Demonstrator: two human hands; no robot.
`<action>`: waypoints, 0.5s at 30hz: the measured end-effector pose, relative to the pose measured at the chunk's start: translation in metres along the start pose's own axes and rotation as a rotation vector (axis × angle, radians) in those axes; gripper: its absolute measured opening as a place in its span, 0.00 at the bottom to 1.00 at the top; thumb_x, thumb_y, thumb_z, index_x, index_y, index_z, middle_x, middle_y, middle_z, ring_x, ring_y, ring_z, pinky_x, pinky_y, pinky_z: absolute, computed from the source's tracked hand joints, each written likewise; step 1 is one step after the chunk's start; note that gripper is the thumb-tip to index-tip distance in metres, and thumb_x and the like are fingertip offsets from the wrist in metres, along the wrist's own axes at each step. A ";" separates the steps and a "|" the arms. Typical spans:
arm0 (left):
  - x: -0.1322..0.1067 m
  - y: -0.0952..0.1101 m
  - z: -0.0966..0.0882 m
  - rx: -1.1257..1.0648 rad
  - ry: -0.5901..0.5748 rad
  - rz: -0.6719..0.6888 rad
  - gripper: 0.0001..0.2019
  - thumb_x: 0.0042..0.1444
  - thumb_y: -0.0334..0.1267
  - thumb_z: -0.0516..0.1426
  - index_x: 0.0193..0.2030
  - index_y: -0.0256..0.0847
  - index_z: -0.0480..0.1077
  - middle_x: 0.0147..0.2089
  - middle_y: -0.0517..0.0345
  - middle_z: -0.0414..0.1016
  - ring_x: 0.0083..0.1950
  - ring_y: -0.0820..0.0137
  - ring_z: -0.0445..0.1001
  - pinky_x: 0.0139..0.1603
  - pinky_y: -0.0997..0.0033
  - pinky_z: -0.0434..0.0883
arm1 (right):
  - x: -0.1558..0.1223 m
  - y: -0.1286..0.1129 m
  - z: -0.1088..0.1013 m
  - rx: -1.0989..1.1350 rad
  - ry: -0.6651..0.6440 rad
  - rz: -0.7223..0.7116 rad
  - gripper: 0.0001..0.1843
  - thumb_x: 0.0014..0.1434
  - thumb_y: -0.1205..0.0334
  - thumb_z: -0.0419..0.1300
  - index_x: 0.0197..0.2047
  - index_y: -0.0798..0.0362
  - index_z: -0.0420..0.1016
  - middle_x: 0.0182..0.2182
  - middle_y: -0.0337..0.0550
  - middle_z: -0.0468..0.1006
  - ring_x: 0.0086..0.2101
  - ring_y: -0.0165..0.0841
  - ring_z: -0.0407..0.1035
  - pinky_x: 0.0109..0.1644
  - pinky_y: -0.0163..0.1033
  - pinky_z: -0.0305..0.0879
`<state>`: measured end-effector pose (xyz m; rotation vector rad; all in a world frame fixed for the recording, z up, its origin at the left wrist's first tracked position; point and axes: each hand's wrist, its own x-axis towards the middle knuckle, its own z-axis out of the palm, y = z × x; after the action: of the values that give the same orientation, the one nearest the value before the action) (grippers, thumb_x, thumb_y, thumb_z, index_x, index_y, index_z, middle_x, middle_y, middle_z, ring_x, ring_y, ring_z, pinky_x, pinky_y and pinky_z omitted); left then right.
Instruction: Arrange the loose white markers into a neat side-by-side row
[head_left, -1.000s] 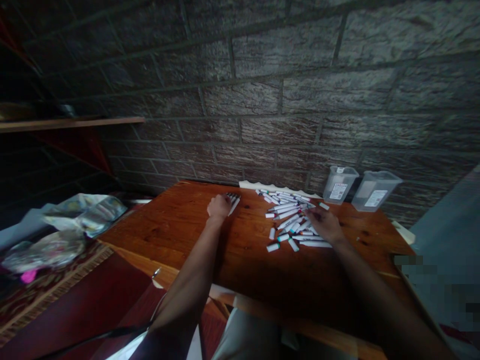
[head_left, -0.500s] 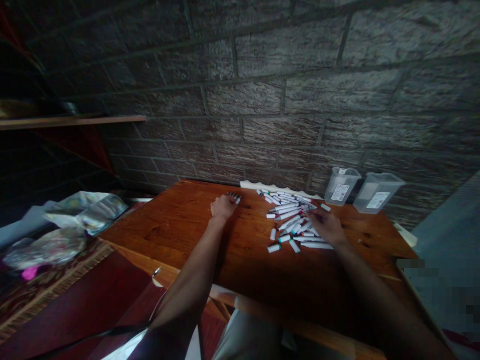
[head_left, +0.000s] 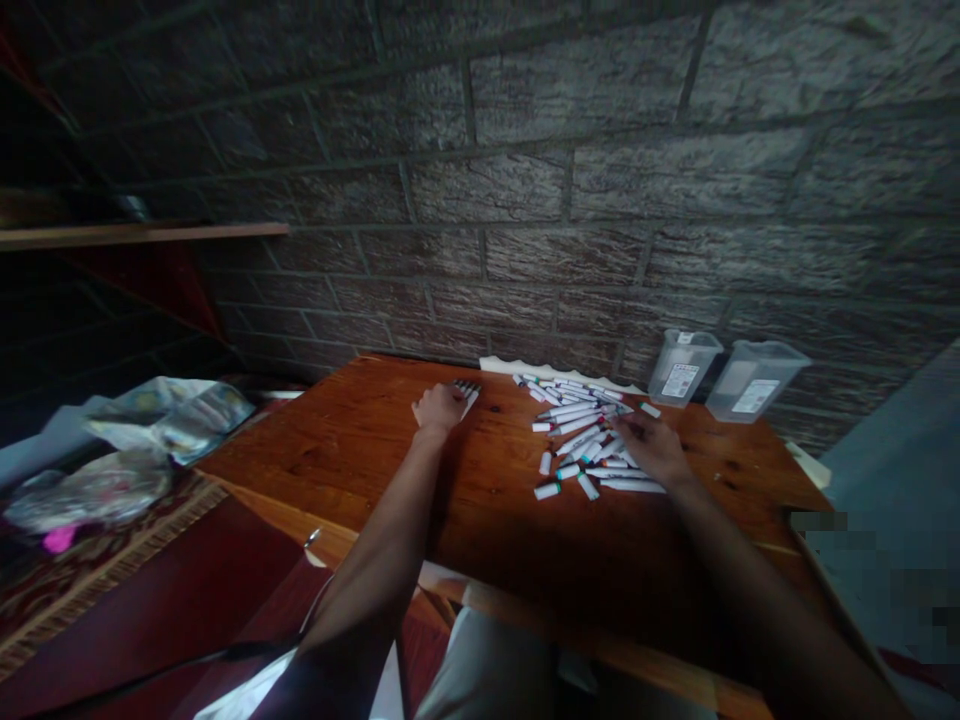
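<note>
My left hand (head_left: 437, 407) rests on the wooden table (head_left: 360, 440), closed round a bundle of white markers (head_left: 466, 391) whose dark tips stick out towards the wall. My right hand (head_left: 649, 445) lies palm down on a scattered pile of white markers (head_left: 577, 430) with coloured caps, its fingers curled among them. Whether those fingers grip a marker is hidden by the back of the hand. Several loose markers (head_left: 547, 490) lie at the near edge of the pile.
Two clear plastic containers (head_left: 681, 366) (head_left: 754, 380) with labels stand at the table's far right, against a dark brick wall. A white strip (head_left: 517, 367) lies along the back edge. Crumpled plastic bags (head_left: 157, 425) sit on a patterned cloth to the left, below a wooden shelf (head_left: 142, 233).
My left hand shifted slightly back and forth with its bundle of markers, ending a little nearer the wall. My right hand stayed on the pile, its fingers moving slightly.
</note>
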<state>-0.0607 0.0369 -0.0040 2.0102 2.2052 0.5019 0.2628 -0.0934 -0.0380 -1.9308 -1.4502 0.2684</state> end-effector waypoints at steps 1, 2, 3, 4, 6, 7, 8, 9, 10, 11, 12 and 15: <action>0.001 -0.001 -0.001 -0.016 -0.007 -0.006 0.14 0.54 0.48 0.57 0.45 0.56 0.79 0.51 0.55 0.79 0.54 0.54 0.74 0.56 0.52 0.68 | 0.000 0.000 0.000 0.004 -0.001 0.000 0.19 0.61 0.49 0.54 0.41 0.51 0.81 0.32 0.43 0.82 0.35 0.35 0.75 0.38 0.36 0.66; 0.002 -0.003 -0.001 -0.038 -0.008 -0.015 0.14 0.55 0.48 0.57 0.45 0.55 0.79 0.51 0.55 0.79 0.54 0.54 0.74 0.55 0.54 0.69 | 0.000 0.001 0.001 0.007 0.002 0.000 0.20 0.61 0.48 0.54 0.41 0.51 0.81 0.32 0.43 0.82 0.35 0.35 0.75 0.38 0.36 0.66; 0.003 -0.004 -0.002 -0.063 0.002 -0.024 0.14 0.55 0.48 0.57 0.46 0.54 0.78 0.51 0.54 0.78 0.54 0.55 0.74 0.55 0.55 0.69 | 0.000 0.001 0.001 0.007 0.005 -0.001 0.20 0.61 0.48 0.54 0.41 0.52 0.81 0.32 0.43 0.82 0.34 0.35 0.75 0.38 0.36 0.66; 0.004 -0.007 -0.004 -0.089 0.030 -0.036 0.15 0.55 0.49 0.57 0.47 0.52 0.78 0.52 0.53 0.78 0.55 0.55 0.73 0.56 0.56 0.69 | 0.000 0.002 0.001 0.006 0.007 -0.004 0.20 0.61 0.48 0.54 0.41 0.52 0.81 0.32 0.43 0.82 0.34 0.35 0.75 0.38 0.36 0.66; 0.008 -0.012 -0.005 -0.128 0.120 -0.068 0.18 0.56 0.51 0.57 0.51 0.50 0.75 0.55 0.51 0.75 0.58 0.55 0.71 0.57 0.56 0.69 | 0.000 0.002 0.002 0.008 0.016 -0.009 0.20 0.60 0.48 0.54 0.41 0.52 0.81 0.32 0.43 0.82 0.33 0.35 0.75 0.38 0.36 0.67; 0.010 -0.015 -0.006 -0.140 0.174 -0.091 0.20 0.56 0.52 0.57 0.53 0.49 0.73 0.58 0.49 0.73 0.61 0.55 0.68 0.58 0.54 0.68 | 0.000 0.002 0.002 0.012 0.023 -0.012 0.20 0.60 0.48 0.54 0.41 0.52 0.81 0.32 0.43 0.82 0.33 0.35 0.75 0.38 0.36 0.67; 0.012 -0.018 -0.006 -0.152 0.210 -0.117 0.23 0.56 0.53 0.56 0.56 0.48 0.70 0.60 0.47 0.70 0.62 0.54 0.66 0.59 0.53 0.67 | 0.000 0.002 0.001 0.015 0.026 -0.015 0.20 0.60 0.47 0.54 0.41 0.52 0.81 0.32 0.43 0.82 0.33 0.35 0.75 0.38 0.36 0.67; 0.013 -0.020 -0.006 -0.167 0.225 -0.146 0.25 0.57 0.54 0.56 0.58 0.46 0.68 0.61 0.46 0.69 0.63 0.53 0.65 0.59 0.51 0.66 | 0.000 0.001 0.001 0.018 0.025 -0.017 0.21 0.60 0.47 0.54 0.41 0.52 0.82 0.32 0.43 0.82 0.33 0.35 0.75 0.38 0.36 0.67; 0.015 -0.022 -0.005 -0.183 0.218 -0.169 0.27 0.57 0.56 0.55 0.60 0.44 0.65 0.62 0.44 0.67 0.63 0.52 0.65 0.59 0.51 0.66 | 0.000 0.001 0.001 0.018 0.022 -0.015 0.21 0.60 0.47 0.54 0.41 0.52 0.82 0.33 0.43 0.82 0.33 0.35 0.75 0.38 0.36 0.68; 0.016 -0.023 -0.004 -0.197 0.185 -0.173 0.30 0.57 0.57 0.54 0.61 0.42 0.64 0.62 0.42 0.67 0.63 0.52 0.65 0.59 0.51 0.66 | -0.001 0.001 0.001 0.016 0.015 -0.011 0.21 0.60 0.48 0.54 0.41 0.52 0.82 0.33 0.44 0.82 0.33 0.35 0.75 0.38 0.37 0.67; 0.017 -0.023 -0.002 -0.204 0.137 -0.159 0.32 0.57 0.59 0.53 0.62 0.40 0.62 0.62 0.40 0.67 0.63 0.51 0.66 0.58 0.52 0.66 | -0.001 0.000 0.001 0.014 0.009 -0.005 0.21 0.60 0.48 0.54 0.41 0.52 0.82 0.33 0.44 0.82 0.33 0.35 0.75 0.38 0.37 0.67; 0.017 -0.019 0.004 -0.159 -0.019 -0.043 0.38 0.53 0.63 0.55 0.63 0.38 0.60 0.62 0.37 0.67 0.62 0.49 0.66 0.58 0.54 0.66 | -0.001 -0.001 0.000 0.007 0.006 0.005 0.21 0.61 0.48 0.54 0.42 0.52 0.82 0.32 0.43 0.82 0.33 0.35 0.75 0.38 0.37 0.67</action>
<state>-0.0795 0.0527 -0.0119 1.8761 2.1197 0.6280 0.2615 -0.0943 -0.0374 -1.9286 -1.4384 0.2694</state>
